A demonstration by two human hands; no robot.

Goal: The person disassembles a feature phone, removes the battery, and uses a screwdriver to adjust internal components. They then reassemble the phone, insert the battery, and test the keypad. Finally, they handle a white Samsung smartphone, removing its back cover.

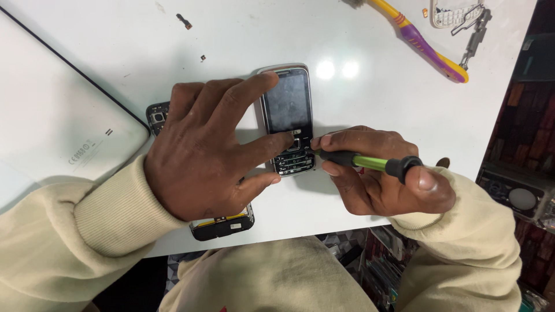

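A white table filled the view from above, its front edge running just ahead of the person's lap and its right edge slanting down past the right wrist. A small black phone with a silver rim lay face up near the table's middle, screen toward the far side, keypad toward the person.

The left hand was spread wide and flat. Its index finger pressed the phone's upper left edge, the middle finger reached the keypad's top, and the thumb touched the lower left corner. Under that palm lay a second, opened phone body, dark with a yellow strip; its near end reached almost to the front edge, and its far end showed beyond the knuckles.

The right hand was closed around a screwdriver with a green shaft and black cap. The cap sat against the palm, and the tip met the keypad's right side. This hand rested close to the front edge, its cream sleeve hanging over the edge.

A large white tablet, back up, covered the left side, its rounded corner just beside the left hand. Open white surface stretched beyond the phone toward the far side. Farther back lay a yellow and purple toothbrush, a white keypad frame and a metal piece. A small screw lay at far left, well apart.
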